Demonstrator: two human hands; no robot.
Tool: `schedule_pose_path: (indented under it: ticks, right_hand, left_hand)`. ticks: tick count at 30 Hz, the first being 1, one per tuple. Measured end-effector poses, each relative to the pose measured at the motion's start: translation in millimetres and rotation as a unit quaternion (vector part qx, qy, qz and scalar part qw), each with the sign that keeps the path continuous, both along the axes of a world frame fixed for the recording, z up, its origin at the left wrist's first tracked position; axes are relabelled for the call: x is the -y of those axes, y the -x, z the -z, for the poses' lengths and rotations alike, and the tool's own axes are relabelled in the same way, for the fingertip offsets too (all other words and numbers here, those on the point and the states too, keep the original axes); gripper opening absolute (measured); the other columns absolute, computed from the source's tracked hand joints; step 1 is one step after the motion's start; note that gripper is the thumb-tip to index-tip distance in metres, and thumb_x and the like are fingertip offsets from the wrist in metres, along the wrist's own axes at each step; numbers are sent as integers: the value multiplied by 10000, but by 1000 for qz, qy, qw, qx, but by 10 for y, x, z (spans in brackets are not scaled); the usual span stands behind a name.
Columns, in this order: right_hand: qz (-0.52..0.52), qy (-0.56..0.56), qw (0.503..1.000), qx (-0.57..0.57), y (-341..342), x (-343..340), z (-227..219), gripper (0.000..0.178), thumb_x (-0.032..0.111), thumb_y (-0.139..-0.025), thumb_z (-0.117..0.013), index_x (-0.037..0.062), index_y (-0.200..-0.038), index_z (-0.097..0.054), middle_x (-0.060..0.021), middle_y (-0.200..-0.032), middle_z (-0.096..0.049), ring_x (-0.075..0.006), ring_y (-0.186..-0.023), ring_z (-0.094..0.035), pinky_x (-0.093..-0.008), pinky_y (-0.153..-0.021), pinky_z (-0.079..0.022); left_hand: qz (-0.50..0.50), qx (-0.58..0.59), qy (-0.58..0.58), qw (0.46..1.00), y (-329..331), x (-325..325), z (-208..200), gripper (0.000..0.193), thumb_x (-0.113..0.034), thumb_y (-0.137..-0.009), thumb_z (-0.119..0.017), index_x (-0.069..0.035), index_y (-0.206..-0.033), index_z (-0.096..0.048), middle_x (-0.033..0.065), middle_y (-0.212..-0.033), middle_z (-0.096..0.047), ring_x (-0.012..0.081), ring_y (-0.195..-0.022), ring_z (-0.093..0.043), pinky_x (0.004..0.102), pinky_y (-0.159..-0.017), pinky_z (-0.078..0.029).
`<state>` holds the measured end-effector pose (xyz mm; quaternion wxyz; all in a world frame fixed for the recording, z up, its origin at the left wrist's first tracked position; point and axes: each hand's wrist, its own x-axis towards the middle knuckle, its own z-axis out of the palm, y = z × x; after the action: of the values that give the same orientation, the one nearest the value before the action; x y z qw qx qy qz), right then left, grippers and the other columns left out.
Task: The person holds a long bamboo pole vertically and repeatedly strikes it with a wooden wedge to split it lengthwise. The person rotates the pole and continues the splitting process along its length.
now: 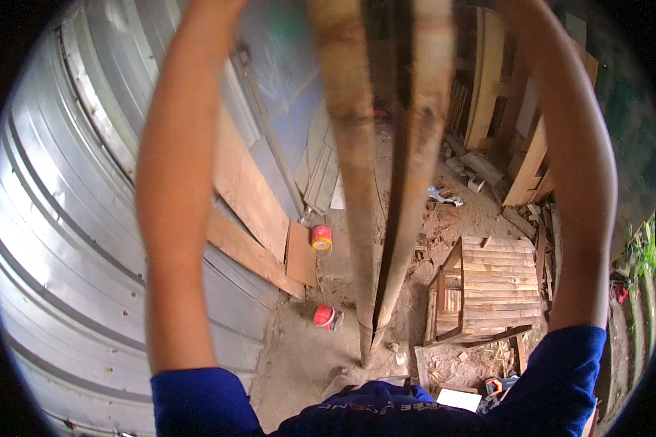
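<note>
Central item: long, bamboo-like pole (361,211), split lengthwise, or possibly two separate lengths set close together; upper part blurred, so uncertain. Left length (346,95) and right length (426,95) spread apart at the upper edge of the view, converging downward into a narrow V. Dark gap between both lengths, closing near the lower end. Lower end near the dirt floor (288,364), just ahead of the blue shirt (372,411).

Left forearm (178,182): extended forward, to the left of the pole. Right forearm (579,160): extended forward, to the right of the pole. Blue sleeves (200,400) at both upper arms. Left hand and right hand: beyond the upper edge of the view. Grip state: cannot tell, whether spread, pressed together or closed around the pole.

Left side: corrugated metal sheeting (73,240), with brown boards (251,197) leaning alongside. Between boards and pole, on the floor: red-and-yellow tin (321,238); nearer the shirt, red-and-white container (326,316).

Right side: slatted wooden structure (499,284), box-like, open at the side facing the pole. Beyond, upright timber panels (487,80) and scattered rubble (481,169). Lower right: white flat sheet (459,399), near the right sleeve. Far right: green plants (640,247).
</note>
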<state>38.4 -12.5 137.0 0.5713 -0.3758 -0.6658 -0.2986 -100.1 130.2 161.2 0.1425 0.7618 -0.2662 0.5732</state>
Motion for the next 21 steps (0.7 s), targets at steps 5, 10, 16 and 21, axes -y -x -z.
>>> schedule_pose_path:
  ticks: [5, 10, 16, 21]
  right_hand:
    - [-38, -114, 993, 0, 58, -831, 348, 515, 420, -1001, -564, -40, -1225, -507, -123, -1055, -598, -162, -941, -547, -305, -846, -476]
    - [28, 85, 980, -176, 243, -1076, 1784, 753, 542, -910, -646, -32, -1346, -431, -164, -1145, -618, -241, -1067, -597, -367, -948, -477]
    - [49, 240, 912, -328, 347, -1123, 3009, 717, 578, -886, -663, -12, -1281, -566, -117, -1085, -671, -159, -994, -625, -326, -864, -506]
    - [-23, 231, 907, -351, 51, -1172, 3151, 535, 428, -960, -641, -53, -1182, -565, -75, -944, -641, -120, -839, -558, -283, -720, -486]
  left_hand:
    - [95, 42, 82, 991, -325, -603, 221, 291, -320, -948, -617, -107, -749, -616, -36, -694, -552, 70, -655, -505, 250, -606, -402]
    - [126, 54, 204, 969, -472, -956, 485, 438, -441, -942, -626, -36, -1093, -556, 55, -956, -622, 132, -872, -594, 280, -790, -472]
    - [202, -88, 344, 913, -684, -1284, 2009, 799, -550, -923, -618, -39, -1468, -336, 117, -1344, -523, 242, -1240, -499, 350, -1036, -418]
    - [181, -263, 421, 849, -707, -1195, 4022, 743, -560, -967, -530, 10, -1426, -401, 131, -1368, -516, 249, -1264, -468, 345, -1067, -359]
